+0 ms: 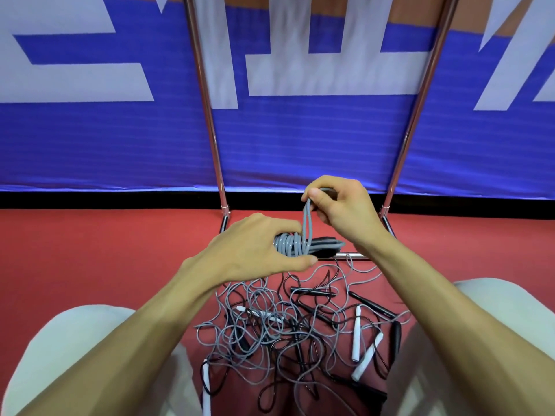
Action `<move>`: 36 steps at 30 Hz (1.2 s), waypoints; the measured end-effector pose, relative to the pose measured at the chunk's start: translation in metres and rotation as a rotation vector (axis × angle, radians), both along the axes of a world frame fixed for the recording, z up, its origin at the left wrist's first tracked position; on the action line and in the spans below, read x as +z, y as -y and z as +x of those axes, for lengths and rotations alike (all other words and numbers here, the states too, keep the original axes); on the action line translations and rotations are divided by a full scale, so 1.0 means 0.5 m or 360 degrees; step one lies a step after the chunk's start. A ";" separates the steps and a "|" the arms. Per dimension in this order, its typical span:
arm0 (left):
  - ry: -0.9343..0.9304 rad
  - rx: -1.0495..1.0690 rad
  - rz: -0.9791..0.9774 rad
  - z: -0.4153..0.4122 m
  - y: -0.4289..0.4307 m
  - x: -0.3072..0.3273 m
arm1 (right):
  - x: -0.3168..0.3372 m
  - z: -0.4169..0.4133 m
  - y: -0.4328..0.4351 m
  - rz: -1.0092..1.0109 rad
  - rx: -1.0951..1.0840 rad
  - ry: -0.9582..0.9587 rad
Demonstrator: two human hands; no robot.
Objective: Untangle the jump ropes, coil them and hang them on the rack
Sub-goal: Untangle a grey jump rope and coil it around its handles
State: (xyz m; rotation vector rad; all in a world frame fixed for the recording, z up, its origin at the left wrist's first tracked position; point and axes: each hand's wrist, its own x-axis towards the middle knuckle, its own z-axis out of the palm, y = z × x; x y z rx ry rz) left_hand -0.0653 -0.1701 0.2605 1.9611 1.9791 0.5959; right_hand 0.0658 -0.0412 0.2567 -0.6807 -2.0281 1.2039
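There are two hands, a left hand and a right hand. Together they hold one gray coil. Far back stand two shiny rack poles, a left pole and a right pole. Near is one pile of gray and black ropes, too tangled to count. In it show at least four white handles and several black handles.

Left bare forearm and right bare forearm reach forward, converging at centre. Left hand palm down, fingers and thumb curled round grey coiled jump-rope bundle. Right hand higher, just beyond, thumb and curled fingers pinching grey cord loop rising from bundle.
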 end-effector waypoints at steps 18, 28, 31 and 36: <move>0.1354 0.0712 0.0315 -0.015 -0.013 0.018 | 0.003 -0.003 0.035 -0.0439 0.0051 -0.0030; 0.1538 0.0649 0.0138 -0.001 -0.012 0.020 | 0.005 -0.008 0.049 -0.0005 -0.0131 -0.0424; 0.1621 0.0624 0.0104 0.005 -0.012 0.017 | 0.001 -0.010 0.045 0.0231 -0.0201 -0.0429; 0.1790 0.0657 -0.0013 0.004 -0.009 0.027 | 0.003 0.006 0.035 0.0230 0.0170 -0.0319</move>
